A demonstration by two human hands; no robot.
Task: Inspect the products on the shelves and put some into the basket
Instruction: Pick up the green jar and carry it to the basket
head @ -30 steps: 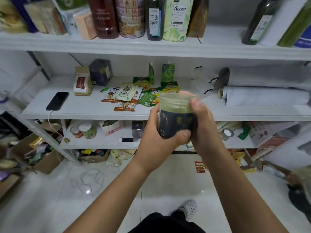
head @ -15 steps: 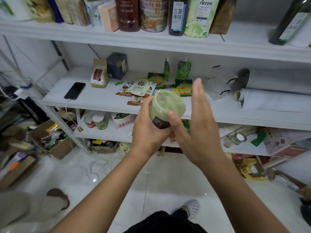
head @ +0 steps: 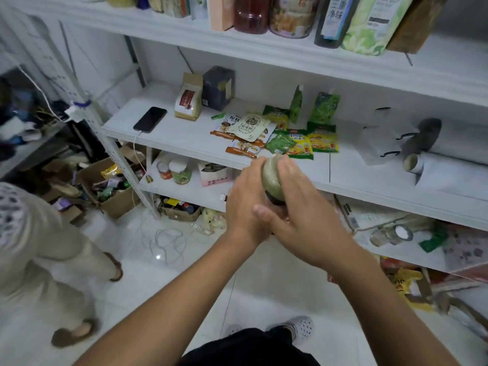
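Head view: we hold a jar (head: 272, 178) in both hands before the middle shelf (head: 184, 143).
Left hand (head: 244, 199) and right hand (head: 303, 207) fingers wrapped round it; turn slowly, read label; basket unseen.

left hand (head: 244, 200) + right hand (head: 306, 210) | both grip jar (head: 272, 178) | before shelf (head: 184, 143)

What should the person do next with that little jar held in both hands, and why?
Probably turn the jar so its dark label faces up for reading. Both the left hand and right hand wrap it, hiding most of the label, and no basket is in view to drop it into.
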